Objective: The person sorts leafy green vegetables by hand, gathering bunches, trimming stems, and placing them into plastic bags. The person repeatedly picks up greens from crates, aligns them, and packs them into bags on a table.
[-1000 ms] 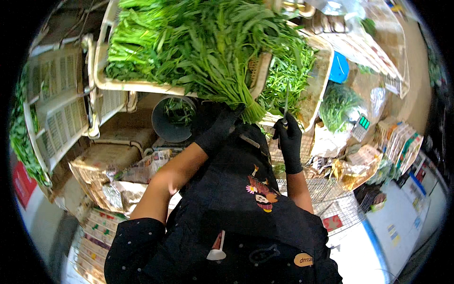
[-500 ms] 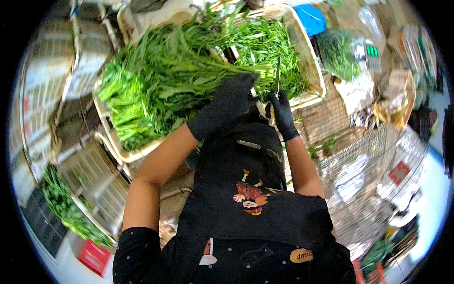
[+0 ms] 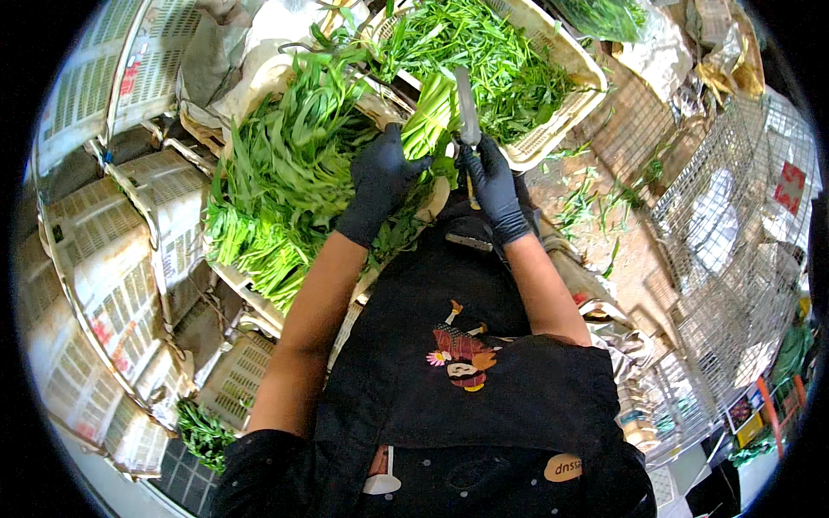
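Observation:
Both of my hands wear black gloves. My left hand [image 3: 380, 183] is closed around a bunch of leafy greens [image 3: 429, 121], its pale cut stem ends fanned toward the upper right. In my right hand [image 3: 494, 192] is a knife [image 3: 467, 108], its broad blade pointing up and away, just right of the stems. The blade appears apart from them. Left of my left hand, a crate [image 3: 246, 298] is heaped with the same long-leaved greens [image 3: 298, 164]. Beyond the knife, a second pale plastic crate [image 3: 583, 97] holds loose leaves and trimmings [image 3: 484, 52].
Stacked pale crates [image 3: 104, 233] line the left side. Wire mesh racks [image 3: 734, 224] stand at the right. Leaf scraps [image 3: 596, 203] lie on the floor beside me. A bag of greens [image 3: 604, 17] is at the far right, near crumpled brown paper [image 3: 730, 65].
My view has shifted, so the crates sit differently in it. The bunch's stems now point up rather than right, and my left hand has drawn back to the left. The knife stays in my right hand.

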A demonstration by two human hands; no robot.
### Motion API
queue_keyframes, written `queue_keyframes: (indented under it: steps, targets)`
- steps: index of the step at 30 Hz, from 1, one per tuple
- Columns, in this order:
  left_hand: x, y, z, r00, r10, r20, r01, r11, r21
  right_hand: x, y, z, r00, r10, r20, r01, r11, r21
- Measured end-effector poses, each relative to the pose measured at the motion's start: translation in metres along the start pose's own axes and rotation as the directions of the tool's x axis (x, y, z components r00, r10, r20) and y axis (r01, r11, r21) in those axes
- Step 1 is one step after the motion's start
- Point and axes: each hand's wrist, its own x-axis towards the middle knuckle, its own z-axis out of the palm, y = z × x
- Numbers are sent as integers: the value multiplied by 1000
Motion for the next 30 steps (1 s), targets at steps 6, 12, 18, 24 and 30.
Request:
queue_keyframes:
  steps: [6, 12, 18, 24, 30]
  targets:
    - [36, -7, -25, 967, -154, 205, 176, 980, -95, -21, -17, 6, 977, 204, 56, -208, 976, 69]
    - [52, -8, -23, 955, -154, 253, 176, 982, -68, -26, -17, 22, 974, 226, -1, -226, 972, -69]
    - [55, -17, -14, 959, -132, 250, 145, 989, -35, -26, -14, 35, 978, 200, -51, -203, 978, -51]
    - [55, -21, -10, 956, -106, 273, 165, 965, -204, -23, -28, 37, 976, 211, -60, -213, 977, -23]
    - [54, -23, -9, 961, -84, 263, 159, 947, -278, -27, -26, 37, 967, 247, -68, -248, 969, -10]
